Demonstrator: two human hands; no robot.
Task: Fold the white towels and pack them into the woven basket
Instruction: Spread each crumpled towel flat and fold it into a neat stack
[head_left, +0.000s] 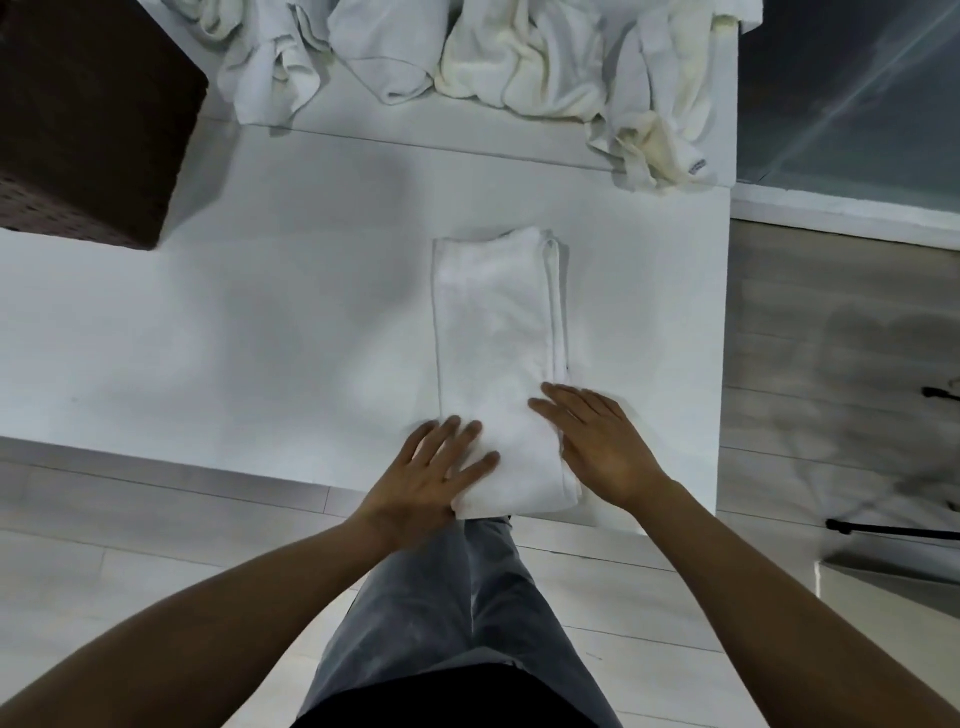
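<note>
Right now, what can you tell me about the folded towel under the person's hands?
The folded towel is white and looks like soft terry cloth. It is folded into a long narrow strip with layered edges showing along its right side. It lies flat on the white table, running away from the person, its near end at the table's front edge. The left hand and right hand both rest on the near end with straight fingers. Nothing else touches it.

Head camera, single view, looking steeply down.
Close above both hands (597, 447); table (208, 338) stretches ahead of them, floor (831, 338) to their right.
</note>
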